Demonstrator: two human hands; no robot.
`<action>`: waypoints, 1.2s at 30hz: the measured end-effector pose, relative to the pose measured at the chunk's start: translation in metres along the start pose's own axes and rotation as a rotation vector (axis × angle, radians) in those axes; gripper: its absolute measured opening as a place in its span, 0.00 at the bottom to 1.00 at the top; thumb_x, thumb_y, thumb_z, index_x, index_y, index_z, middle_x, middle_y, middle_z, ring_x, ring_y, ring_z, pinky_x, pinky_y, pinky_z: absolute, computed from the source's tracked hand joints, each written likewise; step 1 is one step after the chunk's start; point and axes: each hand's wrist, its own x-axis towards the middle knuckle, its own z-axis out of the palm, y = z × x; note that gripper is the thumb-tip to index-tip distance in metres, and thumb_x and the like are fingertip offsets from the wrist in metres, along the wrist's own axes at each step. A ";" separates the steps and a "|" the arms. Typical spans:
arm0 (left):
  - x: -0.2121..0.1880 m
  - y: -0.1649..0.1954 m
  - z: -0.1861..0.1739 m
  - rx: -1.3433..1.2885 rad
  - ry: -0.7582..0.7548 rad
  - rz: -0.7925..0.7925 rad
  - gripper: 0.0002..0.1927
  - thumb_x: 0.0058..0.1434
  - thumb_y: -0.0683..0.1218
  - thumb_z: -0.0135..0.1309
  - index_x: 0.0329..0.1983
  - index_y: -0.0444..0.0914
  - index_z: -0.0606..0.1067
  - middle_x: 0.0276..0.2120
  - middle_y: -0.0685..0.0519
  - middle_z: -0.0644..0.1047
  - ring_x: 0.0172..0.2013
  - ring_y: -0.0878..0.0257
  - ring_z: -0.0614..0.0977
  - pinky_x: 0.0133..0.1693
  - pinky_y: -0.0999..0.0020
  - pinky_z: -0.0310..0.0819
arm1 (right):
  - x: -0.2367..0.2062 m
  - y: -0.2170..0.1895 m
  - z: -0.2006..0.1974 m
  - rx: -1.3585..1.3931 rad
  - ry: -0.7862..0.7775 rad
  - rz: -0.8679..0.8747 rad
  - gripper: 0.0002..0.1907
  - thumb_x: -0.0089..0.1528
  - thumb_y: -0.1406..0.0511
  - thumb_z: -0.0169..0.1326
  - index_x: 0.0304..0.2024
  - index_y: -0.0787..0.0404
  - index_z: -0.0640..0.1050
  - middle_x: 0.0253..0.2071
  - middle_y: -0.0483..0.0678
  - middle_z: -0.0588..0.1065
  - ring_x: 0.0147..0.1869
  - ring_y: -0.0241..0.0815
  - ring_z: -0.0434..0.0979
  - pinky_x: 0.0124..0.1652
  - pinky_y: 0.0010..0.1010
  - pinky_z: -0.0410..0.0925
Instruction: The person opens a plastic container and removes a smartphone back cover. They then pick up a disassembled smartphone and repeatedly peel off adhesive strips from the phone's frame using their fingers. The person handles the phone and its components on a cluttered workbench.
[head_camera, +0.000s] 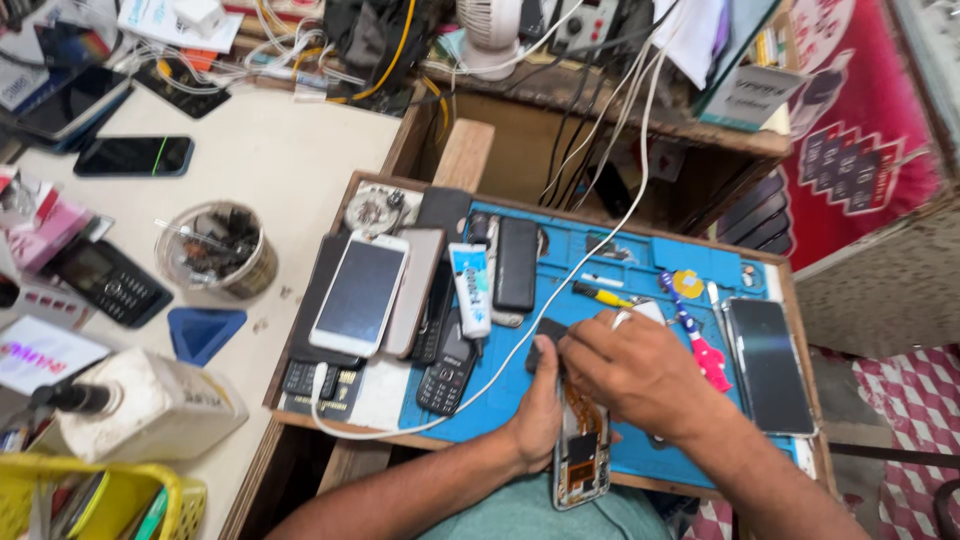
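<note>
Nearest the camera, an opened smartphone with its back cover off (580, 455) lies upright along the near edge of the blue silicone repair mat (640, 260), its orange flex cable and bare inner frame exposed. That mat fills a shallow wooden tray (352, 190) and carries most of what is in use. Judging by the bared interior, the cover is already off and the work has reached the inner parts at the far end of the phone; nothing looks refitted yet. To the left on the tray, a white-fronted smartphone (360, 292) rests on a stack of other handsets, with a black keypad phone (447, 372) just near of it and a white glue tube with a blue label (472, 288) between them. A dark slab phone (768, 365) lies at the right edge. The left hand (538, 415) steadies the open phone's left side, fingers curled against its edge. The right hand (630, 370) covers the phone's far end, fingers bent down and closed together on something small and dark; what it pinches I cannot tell. A pink-handled tool (708, 358) lies just right of that hand, a yellow-handled screwdriver (602, 294) just beyond it.
</note>
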 end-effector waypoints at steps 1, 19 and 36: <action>-0.001 0.001 0.001 0.017 0.047 -0.031 0.56 0.55 0.86 0.19 0.63 0.40 0.67 0.48 0.46 0.75 0.45 0.57 0.81 0.44 0.56 0.82 | -0.002 -0.002 0.003 -0.029 0.002 0.010 0.14 0.53 0.63 0.62 0.39 0.61 0.78 0.35 0.46 0.73 0.32 0.46 0.74 0.31 0.39 0.67; 0.000 0.004 0.001 -0.072 0.026 -0.006 0.57 0.59 0.86 0.21 0.63 0.37 0.70 0.46 0.46 0.79 0.44 0.53 0.83 0.45 0.55 0.82 | -0.019 0.000 0.012 0.073 0.214 0.122 0.11 0.49 0.68 0.64 0.34 0.58 0.77 0.35 0.47 0.74 0.36 0.47 0.77 0.33 0.37 0.70; -0.006 -0.004 -0.005 -0.431 -0.264 0.117 0.58 0.70 0.83 0.26 0.75 0.29 0.61 0.48 0.43 0.77 0.50 0.54 0.82 0.57 0.50 0.79 | -0.061 0.023 0.029 0.087 0.518 0.529 0.02 0.65 0.71 0.61 0.36 0.65 0.80 0.34 0.52 0.76 0.34 0.44 0.76 0.35 0.29 0.67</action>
